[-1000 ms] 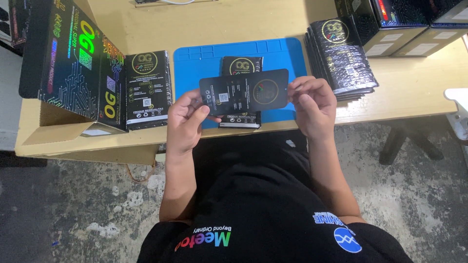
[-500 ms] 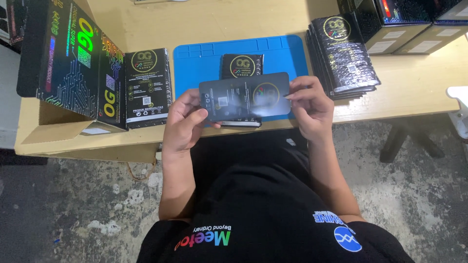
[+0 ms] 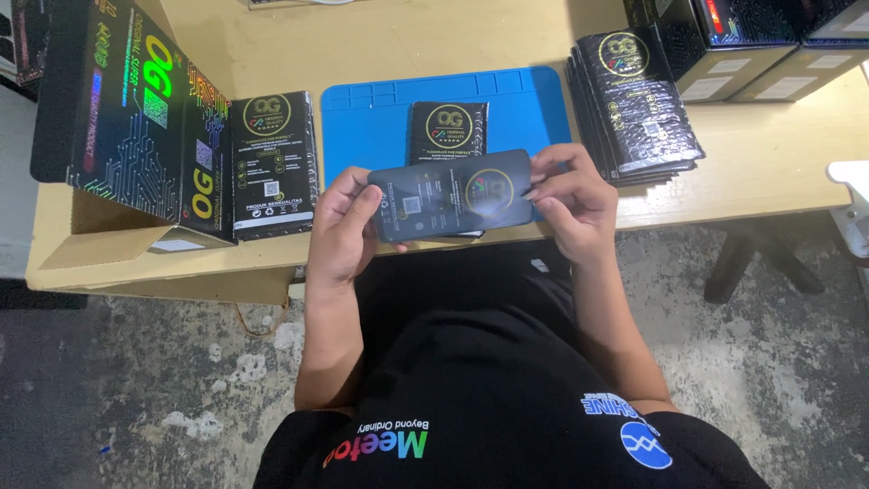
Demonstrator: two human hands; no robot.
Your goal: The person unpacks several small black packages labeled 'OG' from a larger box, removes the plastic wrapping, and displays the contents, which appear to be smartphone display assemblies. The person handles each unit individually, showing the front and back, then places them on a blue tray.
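One dark, glossy flat panel (image 3: 451, 195) is held level above the near edge of the table (image 3: 407, 36), lengthwise between two hands. The left hand (image 3: 342, 228) clamps its left end, thumb on top and fingers curled beneath; the right hand (image 3: 572, 201) pinches the right end, fingertips (image 3: 541, 181) resting on the upper face. A round gold emblem shows near the panel's right end.

Under it lies one blue mat (image 3: 380, 122), with one black packet (image 3: 447, 131) bearing a gold circular seal lying flat on it, just beyond the panel. To the left one more black packet (image 3: 273, 163) lies beside an open cardboard box (image 3: 136, 127) printed with bright green and rainbow lettering. On the right a fanned stack of black packets (image 3: 638, 104) sits; I cannot count them. At the far right two black boxes (image 3: 760, 41) show white labels.
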